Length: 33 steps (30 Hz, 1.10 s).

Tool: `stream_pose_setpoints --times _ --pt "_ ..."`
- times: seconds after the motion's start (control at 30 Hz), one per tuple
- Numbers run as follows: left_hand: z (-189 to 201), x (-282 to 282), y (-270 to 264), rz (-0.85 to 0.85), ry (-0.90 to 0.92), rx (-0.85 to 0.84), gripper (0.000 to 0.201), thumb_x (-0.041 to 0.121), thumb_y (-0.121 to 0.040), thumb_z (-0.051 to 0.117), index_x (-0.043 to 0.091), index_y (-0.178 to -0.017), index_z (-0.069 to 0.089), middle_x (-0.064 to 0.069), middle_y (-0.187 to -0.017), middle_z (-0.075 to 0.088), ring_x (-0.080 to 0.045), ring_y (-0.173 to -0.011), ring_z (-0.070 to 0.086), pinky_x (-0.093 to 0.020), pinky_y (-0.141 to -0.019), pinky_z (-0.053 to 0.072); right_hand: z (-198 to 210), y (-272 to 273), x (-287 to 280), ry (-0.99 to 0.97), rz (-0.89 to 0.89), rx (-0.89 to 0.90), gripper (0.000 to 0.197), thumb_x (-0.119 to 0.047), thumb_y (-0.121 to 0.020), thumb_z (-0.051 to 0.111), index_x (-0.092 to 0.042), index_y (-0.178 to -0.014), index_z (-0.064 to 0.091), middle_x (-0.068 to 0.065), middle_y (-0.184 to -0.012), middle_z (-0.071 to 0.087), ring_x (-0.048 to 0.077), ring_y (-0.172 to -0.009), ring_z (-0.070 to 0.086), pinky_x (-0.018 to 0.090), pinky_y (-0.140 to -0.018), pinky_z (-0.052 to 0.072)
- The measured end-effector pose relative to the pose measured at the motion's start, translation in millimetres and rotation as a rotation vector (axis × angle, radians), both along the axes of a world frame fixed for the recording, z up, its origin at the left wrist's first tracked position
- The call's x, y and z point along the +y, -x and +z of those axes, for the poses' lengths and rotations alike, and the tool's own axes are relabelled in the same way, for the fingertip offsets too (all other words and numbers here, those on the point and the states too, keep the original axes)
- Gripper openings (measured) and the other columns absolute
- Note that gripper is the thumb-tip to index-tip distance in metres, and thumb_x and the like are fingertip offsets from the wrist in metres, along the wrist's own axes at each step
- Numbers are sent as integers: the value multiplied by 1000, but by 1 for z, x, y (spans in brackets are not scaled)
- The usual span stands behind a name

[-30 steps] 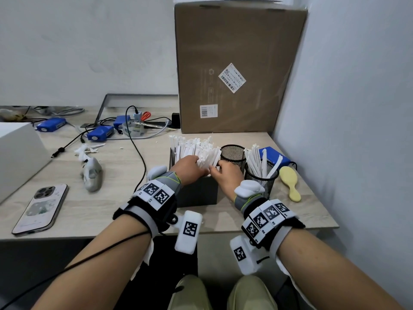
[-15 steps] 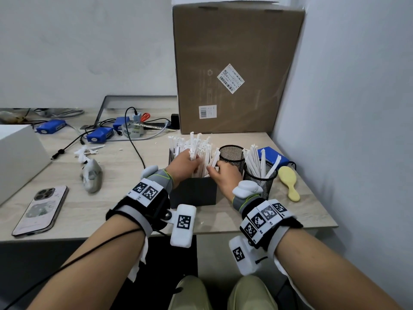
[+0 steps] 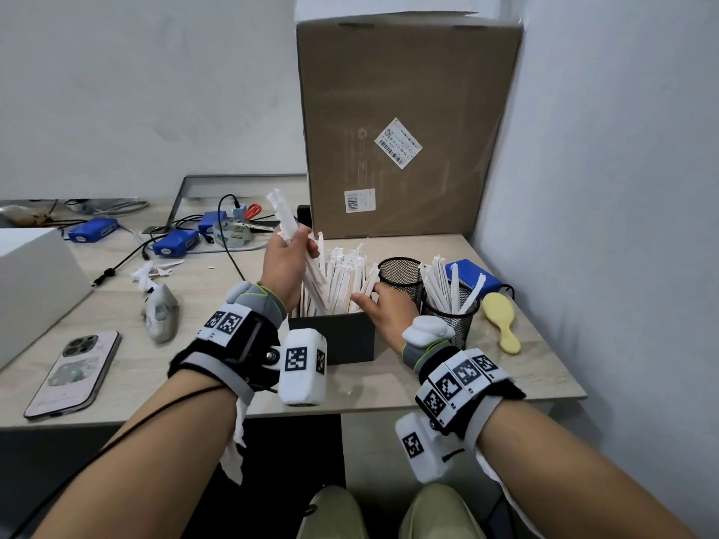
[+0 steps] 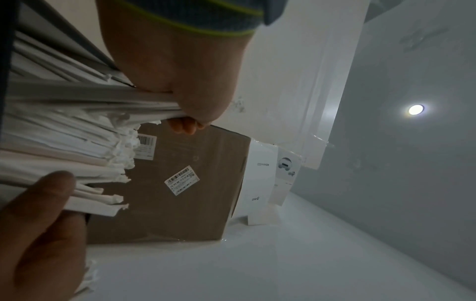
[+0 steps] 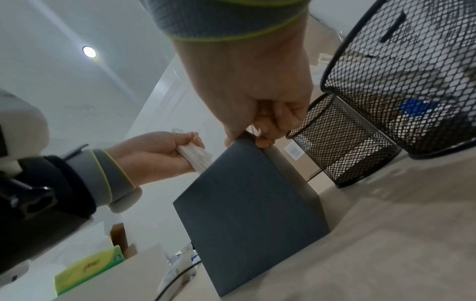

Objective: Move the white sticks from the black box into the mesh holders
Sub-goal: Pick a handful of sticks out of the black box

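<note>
A black box (image 3: 334,338) full of upright white sticks (image 3: 342,274) stands near the table's front edge. My left hand (image 3: 293,243) is raised above the box's left side and grips a bundle of white sticks (image 3: 284,215); the bundle's lower ends are still down among the others. My right hand (image 3: 367,301) grips the top rim of the box at its right corner, fingers curled over the edge (image 5: 260,132). Right of the box stand two black mesh holders: the farther one (image 3: 400,272) looks empty, the nearer one (image 3: 453,317) holds several sticks.
A tall cardboard box (image 3: 404,122) stands behind the black box, and the wall is close on the right. A yellow brush (image 3: 502,320) and a blue pack (image 3: 472,276) lie beside the holders. A phone (image 3: 74,373), cables and blue devices (image 3: 175,243) lie to the left.
My left hand has closed on a bundle of sticks in the box and lifted it up and to the left. My right hand has stayed at the box's right rim.
</note>
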<state>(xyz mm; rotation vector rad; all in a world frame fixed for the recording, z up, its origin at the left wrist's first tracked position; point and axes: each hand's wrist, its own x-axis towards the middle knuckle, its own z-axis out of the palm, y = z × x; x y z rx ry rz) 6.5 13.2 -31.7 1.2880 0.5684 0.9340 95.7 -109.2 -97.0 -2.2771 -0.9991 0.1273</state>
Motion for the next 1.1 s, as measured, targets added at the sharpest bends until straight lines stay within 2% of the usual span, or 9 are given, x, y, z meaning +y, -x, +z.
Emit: stream_pose_setpoints --times 0.07,0.17,0.27,0.33,0.47,0.6,0.77,0.93,1.1 --pt "6 3 1 13 36 -63 15 16 -99 46 17 -85 51 -1 -64 47 -11 -58 46 -24 -63 43 3 -1 -5 -32 18 9 42 -49 -93 47 -8 -86 48 12 -82 58 37 -90 60 33 -63 34" --pt "15 6 2 18 110 -188 17 15 -100 45 18 -84 49 0 -64 46 -10 -56 45 -22 -64 45 15 -1 -17 -208 -39 10 44 -42 -94 48 -4 -114 59 12 -93 65 30 -91 61 32 -72 41" --pt "24 6 1 -22 209 -292 13 18 -99 47 15 -87 52 1 -66 49 -10 -60 48 -24 -68 48 30 2 -26 -524 -103 113 31 -34 -95 52 -9 -110 62 0 -81 61 15 -70 58 22 -60 40" --pt "30 4 -1 -65 256 -339 10 19 -98 48 13 -91 52 1 -67 50 -10 -62 50 -25 -73 49 39 7 -25 -674 -84 339 25 -30 -96 49 -10 -106 60 -2 -82 62 10 -72 61 16 -58 47" --pt "42 -5 -10 -95 258 -390 8 16 -99 46 10 -95 49 -1 -68 49 -11 -61 49 -23 -65 47 50 12 -18 -738 4 716 29 -33 -99 41 -11 -111 54 2 -104 59 15 -105 58 26 -91 48" --pt "40 -9 -12 -107 243 -361 7 15 -99 46 11 -95 49 -1 -68 48 -12 -61 48 -25 -68 45 46 13 -10 -641 8 658 21 -25 -97 47 -14 -112 55 7 -115 59 19 -115 55 36 -105 43" --pt "29 -5 -7 -101 329 -385 7 13 -99 47 8 -95 50 -2 -69 48 -11 -63 47 -23 -71 46 41 20 -8 -621 -23 629 26 -25 -97 46 -10 -114 59 3 -106 62 17 -103 60 38 -102 46" --pt "34 -9 -6 -110 350 -417 6 14 -96 52 11 -101 51 0 -67 49 -10 -62 48 -23 -68 45 49 30 0 -843 21 1079 41 -36 -100 38 -4 -123 50 8 -114 53 19 -113 52 31 -105 39" --pt "33 -26 -9 -90 170 -345 17 15 -94 56 18 -78 53 5 -55 49 -8 -53 47 -24 -59 42 62 34 7 -931 57 1399 57 -42 -99 34 4 -132 38 17 -118 52 20 -97 55 30 -95 43"
